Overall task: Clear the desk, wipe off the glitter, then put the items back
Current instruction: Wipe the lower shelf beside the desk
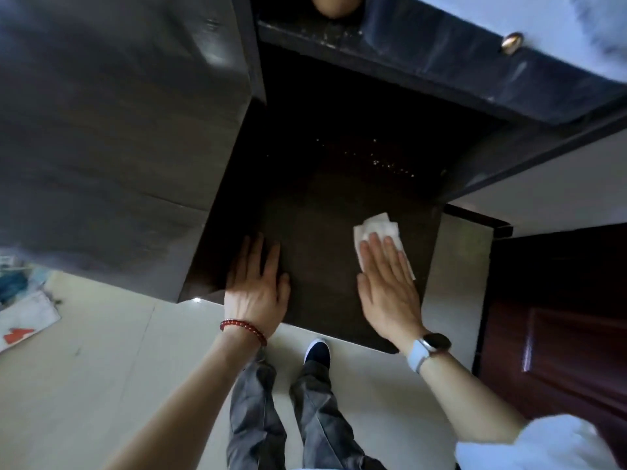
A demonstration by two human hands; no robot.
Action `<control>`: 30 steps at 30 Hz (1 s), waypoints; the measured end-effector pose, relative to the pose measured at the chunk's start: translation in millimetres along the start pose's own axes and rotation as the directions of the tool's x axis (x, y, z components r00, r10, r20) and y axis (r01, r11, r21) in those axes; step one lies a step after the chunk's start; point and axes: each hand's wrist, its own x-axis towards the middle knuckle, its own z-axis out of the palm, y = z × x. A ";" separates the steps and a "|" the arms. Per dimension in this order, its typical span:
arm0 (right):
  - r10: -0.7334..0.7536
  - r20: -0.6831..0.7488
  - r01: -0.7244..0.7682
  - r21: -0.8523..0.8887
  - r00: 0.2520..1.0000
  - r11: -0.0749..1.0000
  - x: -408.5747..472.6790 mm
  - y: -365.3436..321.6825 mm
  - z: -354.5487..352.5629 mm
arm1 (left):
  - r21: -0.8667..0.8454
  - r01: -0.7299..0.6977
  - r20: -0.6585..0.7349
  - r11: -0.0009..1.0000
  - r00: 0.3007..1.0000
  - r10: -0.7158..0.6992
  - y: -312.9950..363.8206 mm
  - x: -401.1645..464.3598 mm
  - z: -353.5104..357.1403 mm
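Right now, looking down from my head camera, my right hand (386, 283) lies flat and open, palm down, fingers together, pressing a folded white paper tissue (378, 234) onto the dark brown wooden desk top (322, 259). The tissue pokes out past my fingertips and along the outer edge of that hand, near the desk's right edge. My left hand (256, 290) is also open and flat, fingers spread a little, resting bare on the same dark surface near its left front corner, gripping nothing; the two hands sit apart with a strip of bare wood between them. Well beyond my right fingertips, deeper on the desk, a loose scatter of pale glitter specks (380, 157) shows against the dark wood, untouched by the tissue. On my left wrist sits a red beaded bracelet (242, 329), and on my right wrist a dark-faced watch with a white strap (429, 349). To the left of my left hand rises a tall dark cabinet side (118, 130), and above the glitter a dark shelf edge (390, 52) crosses the view, with a small brass knob (511, 42) farther right. Below my hands I see my grey trousers (288, 418), one dark shoe with a white toe (317, 352), and the pale tiled floor (118, 368). Beyond my right wrist stands a reddish-brown wooden door (559, 317).
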 end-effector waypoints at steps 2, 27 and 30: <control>0.078 0.011 -0.078 0.028 0.997 0.997 -0.7 27.9 -10.3 | 0.009 0.033 0.009 0.999 0.999 -0.033 2.6 -0.8 2.6; -0.041 -0.011 0.041 0.038 0.999 0.998 3.0 -13.5 9.7 | -0.009 0.098 -0.042 0.995 0.994 -0.099 10.0 -0.6 9.9; 0.027 -0.025 -0.026 0.022 0.999 0.999 46.4 1.5 -2.1 | 0.010 0.092 -0.064 0.996 0.994 -0.091 5.5 -0.7 12.7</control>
